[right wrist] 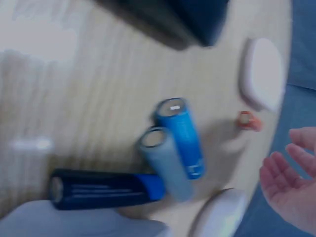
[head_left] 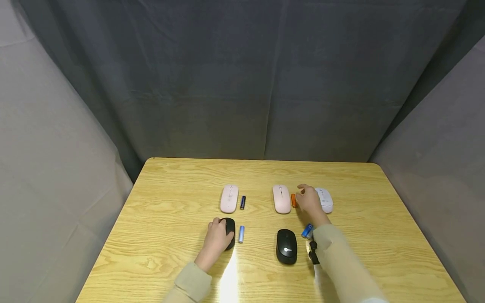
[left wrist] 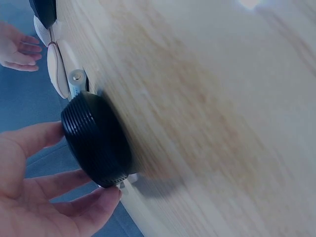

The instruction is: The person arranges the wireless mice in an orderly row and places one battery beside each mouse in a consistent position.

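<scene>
My left hand (head_left: 217, 238) grips a black computer mouse (head_left: 230, 233) by its sides. The left wrist view shows the thumb and fingers (left wrist: 98, 207) at the edges of this mouse (left wrist: 96, 140), which is tipped on its side there. A light blue battery (head_left: 241, 234) lies just right of it. My right hand (head_left: 308, 199) reaches over the table between an orange battery (head_left: 293, 200) and a white mouse (head_left: 324, 200). Its fingers are loosely bent and hold nothing in the right wrist view. Nearer the right wrist lie a blue battery (right wrist: 182, 138), a grey battery (right wrist: 167, 163) and a dark battery (right wrist: 103, 190).
Two pink mice, one on the left (head_left: 229, 198) and one in the middle (head_left: 281, 199), stand in the back row. A dark blue battery (head_left: 243, 203) lies beside the left one. Another black mouse (head_left: 286, 246) sits front centre. Dark cloth (head_left: 212, 84) hangs behind the wooden table (head_left: 159, 235).
</scene>
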Action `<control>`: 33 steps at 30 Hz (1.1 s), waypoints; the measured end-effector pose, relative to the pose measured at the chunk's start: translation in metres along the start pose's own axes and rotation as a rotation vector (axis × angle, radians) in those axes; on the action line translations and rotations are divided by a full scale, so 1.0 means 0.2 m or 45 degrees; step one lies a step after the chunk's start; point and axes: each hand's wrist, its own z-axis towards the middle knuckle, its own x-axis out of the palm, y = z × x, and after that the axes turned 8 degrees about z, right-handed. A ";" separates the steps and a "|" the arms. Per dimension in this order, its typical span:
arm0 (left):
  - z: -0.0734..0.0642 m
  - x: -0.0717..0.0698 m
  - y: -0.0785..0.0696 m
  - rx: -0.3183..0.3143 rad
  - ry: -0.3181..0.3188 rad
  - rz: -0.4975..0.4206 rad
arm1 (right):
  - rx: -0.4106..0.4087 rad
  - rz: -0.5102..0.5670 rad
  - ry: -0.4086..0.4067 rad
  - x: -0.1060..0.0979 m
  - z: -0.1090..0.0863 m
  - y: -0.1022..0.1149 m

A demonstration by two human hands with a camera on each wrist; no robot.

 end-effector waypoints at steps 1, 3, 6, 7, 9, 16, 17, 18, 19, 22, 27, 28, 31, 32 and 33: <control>0.00 0.00 0.00 0.001 -0.001 0.002 | -0.004 0.011 -0.004 -0.02 -0.01 0.01; 0.00 0.00 0.00 0.001 -0.002 0.008 | -0.026 0.008 -0.018 -0.05 -0.03 0.04; 0.00 0.00 0.00 0.004 0.000 0.011 | -0.040 -0.004 -0.039 -0.09 -0.08 0.07; 0.00 0.00 0.00 0.005 0.001 0.012 | -0.040 -0.015 -0.045 -0.10 -0.09 0.07; 0.00 0.00 0.00 0.006 0.002 0.011 | -0.035 -0.029 -0.055 -0.11 -0.12 0.08; 0.00 0.00 0.00 0.009 -0.015 0.011 | 0.009 -0.088 -0.055 -0.13 -0.24 0.09; 0.00 0.00 0.00 0.008 -0.016 0.012 | 0.013 -0.095 -0.049 -0.13 -0.26 0.08; 0.00 0.00 0.00 0.005 -0.015 0.013 | 0.017 -0.097 -0.044 -0.12 -0.28 0.08; 0.00 0.00 0.00 0.003 -0.014 0.013 | 0.022 -0.102 -0.042 -0.12 -0.29 0.07; 0.00 0.00 0.00 -0.002 -0.006 0.012 | 0.049 -0.127 -0.036 -0.09 -0.34 0.05; 0.00 0.00 0.00 -0.002 -0.001 0.012 | 0.135 -0.166 -0.021 -0.05 -0.39 0.02; 0.00 0.00 0.00 -0.001 -0.002 0.013 | 0.146 -0.175 -0.018 -0.04 -0.39 0.01; 0.00 0.00 0.00 0.005 -0.007 0.015 | 0.154 -0.207 -0.017 -0.02 -0.41 -0.02; 0.00 0.00 0.00 0.006 -0.007 0.013 | 0.148 -0.222 -0.022 -0.02 -0.41 -0.03; 0.00 0.00 0.00 0.007 -0.009 0.013 | 0.140 -0.238 -0.030 -0.01 -0.41 -0.03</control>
